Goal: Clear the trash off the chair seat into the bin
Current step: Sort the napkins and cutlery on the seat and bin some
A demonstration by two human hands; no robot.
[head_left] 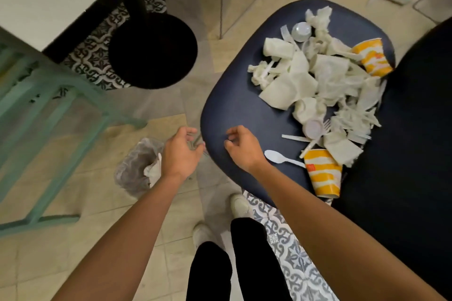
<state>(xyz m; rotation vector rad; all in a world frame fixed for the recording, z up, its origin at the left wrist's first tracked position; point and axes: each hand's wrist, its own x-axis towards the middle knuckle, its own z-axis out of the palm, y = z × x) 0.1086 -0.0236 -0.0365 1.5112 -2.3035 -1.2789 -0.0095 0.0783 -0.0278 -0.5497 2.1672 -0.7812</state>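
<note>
Napkins (315, 80), cups (324, 172) and plastic cutlery (283, 158) lie piled on the chair seat (239, 105), the lined bin (139, 166) on the floor just left of it, while the left hand (181, 151) above the bin and the right hand (242, 146) over the seat's front edge both curl loosely, empty.

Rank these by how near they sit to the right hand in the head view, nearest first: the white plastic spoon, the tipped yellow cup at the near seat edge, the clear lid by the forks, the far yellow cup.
From the right hand:
1. White plastic spoon, just beside the wrist.
2. Near yellow cup, tipped at the seat edge.
3. Clear lid, among the forks; close to the cup's rank.
4. Far yellow cup, by the backrest.
</note>
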